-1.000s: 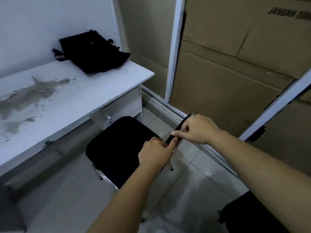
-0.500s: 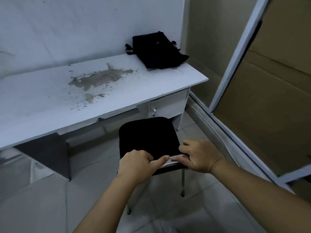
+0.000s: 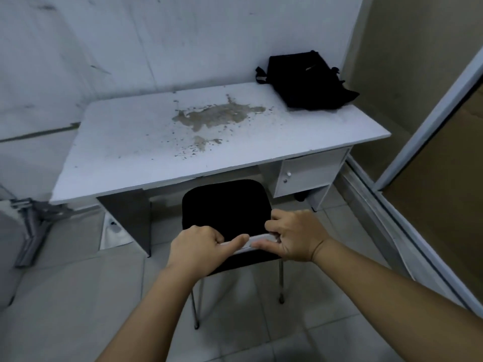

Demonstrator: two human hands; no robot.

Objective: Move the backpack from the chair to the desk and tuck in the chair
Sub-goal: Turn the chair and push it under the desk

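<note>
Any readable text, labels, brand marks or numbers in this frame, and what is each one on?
None can be read.
backpack: a small pale mark near its top, too blurred to tell whether it is a logo.
desk: no print, only a brown stain.
chair: no label visible.

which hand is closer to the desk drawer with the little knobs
Right. The right hand grips the chair back below the drawer; the left hand grips it farther left, away from the drawer.
</note>
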